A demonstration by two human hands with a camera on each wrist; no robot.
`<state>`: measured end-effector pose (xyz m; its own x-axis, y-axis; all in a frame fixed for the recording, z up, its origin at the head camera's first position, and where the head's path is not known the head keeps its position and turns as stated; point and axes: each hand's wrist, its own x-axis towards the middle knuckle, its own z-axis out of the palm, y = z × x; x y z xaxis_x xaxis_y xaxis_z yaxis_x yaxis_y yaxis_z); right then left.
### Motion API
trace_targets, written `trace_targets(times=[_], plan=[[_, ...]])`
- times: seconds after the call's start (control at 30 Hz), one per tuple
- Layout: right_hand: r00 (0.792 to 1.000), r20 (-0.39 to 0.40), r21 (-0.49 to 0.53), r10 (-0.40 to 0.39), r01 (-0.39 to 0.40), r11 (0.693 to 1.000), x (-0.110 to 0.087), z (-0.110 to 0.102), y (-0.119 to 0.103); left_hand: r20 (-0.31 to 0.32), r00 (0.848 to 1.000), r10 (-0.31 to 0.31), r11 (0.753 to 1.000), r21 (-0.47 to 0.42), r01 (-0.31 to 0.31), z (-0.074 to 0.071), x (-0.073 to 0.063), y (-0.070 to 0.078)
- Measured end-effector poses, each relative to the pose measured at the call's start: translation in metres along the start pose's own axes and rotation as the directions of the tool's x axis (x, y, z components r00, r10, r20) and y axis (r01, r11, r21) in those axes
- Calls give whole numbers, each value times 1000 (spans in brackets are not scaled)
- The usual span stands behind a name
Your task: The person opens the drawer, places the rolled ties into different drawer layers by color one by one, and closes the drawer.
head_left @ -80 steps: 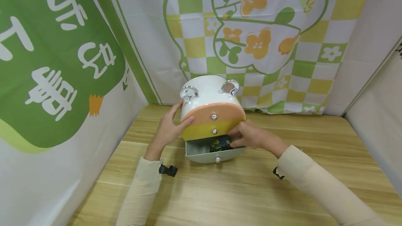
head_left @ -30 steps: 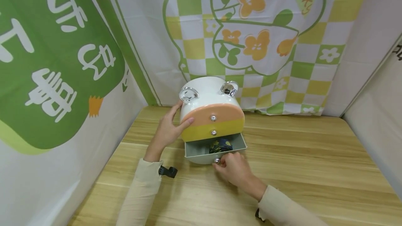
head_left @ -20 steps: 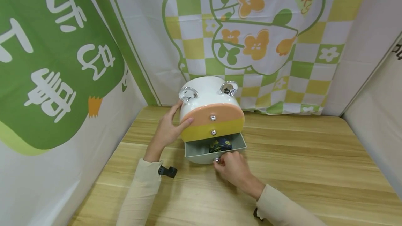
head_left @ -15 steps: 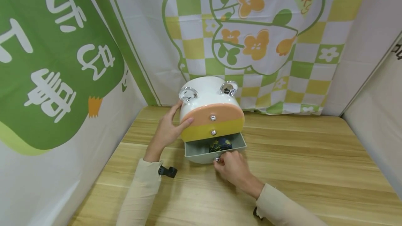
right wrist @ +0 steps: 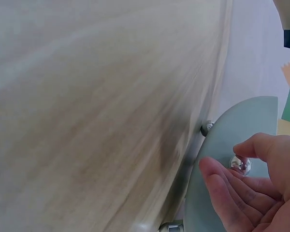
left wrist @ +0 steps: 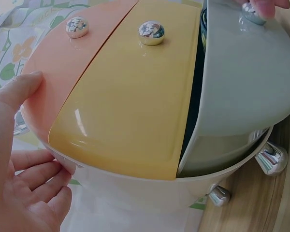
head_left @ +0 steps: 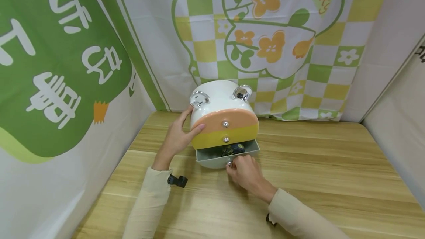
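Observation:
A small white drawer box with two silver ear shapes stands on the table. Its top drawer is orange, the middle one yellow; both are closed. The grey-green bottom drawer is pulled part way out. Inside it lies a dark blue rolled item with a yellow pattern, its kind unclear. My left hand holds the box by its left side, thumb on the front edge. My right hand pinches the bottom drawer's silver knob between thumb and fingers.
The wooden table spreads to both sides and in front of the box. Behind it hangs a checkered, flowered cloth, and a green printed cloth covers the left side. Short silver feet carry the box.
My right hand has left the drawer's inside, where it was by the patterned item, and moved to the knob. The bottom drawer has since slid slightly inward. My left hand stays put.

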<state>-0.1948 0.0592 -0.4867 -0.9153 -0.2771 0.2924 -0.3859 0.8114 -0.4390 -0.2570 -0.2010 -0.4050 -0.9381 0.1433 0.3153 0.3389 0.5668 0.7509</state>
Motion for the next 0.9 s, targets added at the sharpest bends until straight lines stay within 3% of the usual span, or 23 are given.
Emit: trace_targets(times=[0.3, 0.9], plan=[[999, 42, 46, 24, -26, 999, 11, 3, 1, 4, 1000, 1, 1000, -4, -1, 0, 0, 0], [998, 34, 27, 51, -52, 998, 29, 8, 2, 5, 1000, 7, 1000, -5, -7, 0, 0, -1]])
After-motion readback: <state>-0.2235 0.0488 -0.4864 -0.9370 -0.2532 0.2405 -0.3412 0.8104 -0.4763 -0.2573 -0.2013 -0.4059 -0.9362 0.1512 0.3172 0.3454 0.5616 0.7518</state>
